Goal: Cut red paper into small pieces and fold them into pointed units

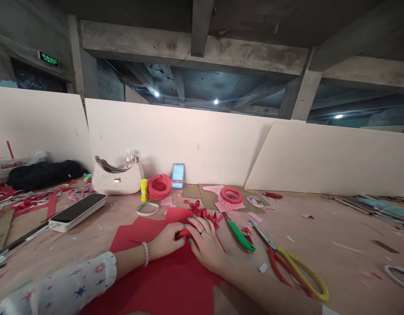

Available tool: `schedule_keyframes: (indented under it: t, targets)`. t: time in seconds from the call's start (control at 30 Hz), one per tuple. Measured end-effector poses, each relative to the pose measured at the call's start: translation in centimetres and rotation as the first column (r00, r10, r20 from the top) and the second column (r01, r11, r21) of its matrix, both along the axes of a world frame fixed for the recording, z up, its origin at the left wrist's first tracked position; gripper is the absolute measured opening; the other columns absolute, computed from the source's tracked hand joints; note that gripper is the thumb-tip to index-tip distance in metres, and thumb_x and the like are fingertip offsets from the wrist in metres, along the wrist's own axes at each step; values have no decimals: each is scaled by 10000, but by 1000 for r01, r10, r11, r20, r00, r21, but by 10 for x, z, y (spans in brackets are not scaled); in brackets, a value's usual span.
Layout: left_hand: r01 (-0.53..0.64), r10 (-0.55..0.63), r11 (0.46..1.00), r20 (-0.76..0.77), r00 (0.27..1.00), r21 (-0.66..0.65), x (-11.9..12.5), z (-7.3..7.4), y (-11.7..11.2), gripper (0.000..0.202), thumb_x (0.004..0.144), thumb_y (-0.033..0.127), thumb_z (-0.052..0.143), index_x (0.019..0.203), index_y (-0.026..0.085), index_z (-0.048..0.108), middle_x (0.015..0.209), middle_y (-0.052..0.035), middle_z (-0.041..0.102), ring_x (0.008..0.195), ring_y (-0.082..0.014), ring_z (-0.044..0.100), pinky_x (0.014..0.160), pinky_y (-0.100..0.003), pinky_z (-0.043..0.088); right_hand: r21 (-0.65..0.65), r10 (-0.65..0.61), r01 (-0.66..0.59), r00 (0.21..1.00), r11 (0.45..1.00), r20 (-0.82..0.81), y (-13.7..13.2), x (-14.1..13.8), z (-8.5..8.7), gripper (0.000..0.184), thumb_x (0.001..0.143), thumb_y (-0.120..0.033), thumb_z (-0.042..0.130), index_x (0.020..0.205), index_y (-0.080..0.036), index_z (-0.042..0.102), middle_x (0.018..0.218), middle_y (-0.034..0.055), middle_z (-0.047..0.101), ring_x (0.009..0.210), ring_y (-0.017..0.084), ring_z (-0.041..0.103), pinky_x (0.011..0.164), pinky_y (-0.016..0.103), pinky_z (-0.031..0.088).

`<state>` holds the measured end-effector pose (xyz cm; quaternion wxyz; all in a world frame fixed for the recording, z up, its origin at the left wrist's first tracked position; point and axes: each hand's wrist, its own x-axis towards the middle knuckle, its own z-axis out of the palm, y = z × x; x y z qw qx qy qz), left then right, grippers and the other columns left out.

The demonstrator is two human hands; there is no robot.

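Hands: two, both the person's own; the left hand has a bead bracelet and a star-print sleeve, and the right hand wears a ring.
Fingers: the left fingers and right fingers are curled and pinch the piece from both sides.
Held piece: one folded red paper piece, between the hands, mostly hidden; its long axis seems to run crosswise, though its direction is hard to tell.
Beneath: one large red paper sheet lies under both hands.
Nearby: a heap of folded red paper strips sits just past the right hand; one green craft knife and one pair of scissors with red and yellow handles lie to its right.
Farther back: two red paper rings, one glue stick, one phone, one white handbag, three tape rolls.
Surface: a tan counter, scattered with paper scraps.
Room: three white wall panels stand behind the counter, beneath concrete ceiling beams, with three ceiling lights and one green exit sign.
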<state>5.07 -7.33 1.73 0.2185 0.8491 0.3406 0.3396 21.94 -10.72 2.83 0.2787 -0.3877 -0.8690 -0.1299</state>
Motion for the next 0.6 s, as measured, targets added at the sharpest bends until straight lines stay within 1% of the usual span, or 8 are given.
schedule_keyframes:
  t: [0.07, 0.13, 0.2, 0.3, 0.37, 0.43, 0.5, 0.6]
  targets:
    - [-41, 40, 999, 56, 998, 14, 1, 3, -3, 102, 666, 113, 412, 575, 147, 380, 564, 41, 362, 535, -80, 334, 494, -189, 264, 21, -15, 15, 1000, 1000, -7, -2, 1, 9, 305, 774, -167, 420, 1068, -210, 488, 1098, 63, 513, 1091, 200, 361, 933, 402, 225]
    - [-125, 120, 992, 124, 985, 32, 1, 9, -6, 144, 691, 157, 436, 562, 148, 374, 565, 39, 349, 537, -82, 324, 497, -194, 267, 16, -24, 25, 998, 1000, -52, -3, 3, 19, 245, 783, -146, 402, 984, -210, 527, 957, 53, 569, 999, 190, 431, 914, 408, 239]
    - [-130, 123, 991, 173, 977, 29, 0, 18, -11, 162, 718, 192, 438, 567, 143, 405, 600, 21, 397, 578, -94, 359, 530, -200, 297, -58, 2, -9, 993, 998, -117, -3, 3, 28, 210, 797, -168, 391, 939, -211, 540, 887, 39, 589, 915, 174, 477, 875, 378, 295]
    - [-102, 91, 994, 230, 969, 36, -2, 35, -19, 191, 755, 262, 433, 620, 137, 483, 659, -3, 463, 690, -127, 416, 628, -224, 337, -209, 25, -111, 926, 972, -378, -1, 1, 35, 190, 797, -188, 385, 905, -196, 542, 886, 32, 599, 824, 142, 521, 750, 281, 394]
    - [-76, 78, 997, 246, 966, -18, -3, 46, -24, 245, 769, 310, 416, 602, 136, 460, 621, 10, 442, 625, -112, 404, 593, -222, 334, -249, 9, -165, 849, 954, -528, 0, -2, 38, 194, 778, -214, 418, 931, -182, 533, 900, 42, 597, 820, 136, 534, 738, 262, 409]
    - [-71, 90, 994, 258, 962, -84, -7, 54, -29, 264, 766, 346, 416, 616, 133, 460, 594, 21, 417, 570, -97, 378, 542, -214, 319, -271, 19, -219, 808, 937, -589, 1, -7, 42, 206, 769, -218, 423, 932, -178, 542, 890, 41, 605, 804, 129, 545, 730, 254, 419]
    - [-43, 85, 986, 262, 961, -163, -11, 58, -33, 257, 757, 365, 422, 690, 129, 496, 596, 26, 417, 547, -90, 369, 514, -208, 309, -273, 28, -232, 807, 934, -590, 1, -11, 46, 219, 760, -191, 414, 924, -175, 558, 881, 36, 616, 789, 124, 555, 736, 256, 420]
    - [-21, 84, 967, 241, 967, -252, -17, 57, -33, 267, 726, 372, 454, 790, 126, 536, 607, 24, 441, 529, -90, 377, 480, -201, 304, -285, 67, -266, 828, 921, -557, 3, -16, 48, 219, 749, -174, 412, 878, -172, 588, 918, 38, 618, 822, 125, 559, 756, 256, 419]
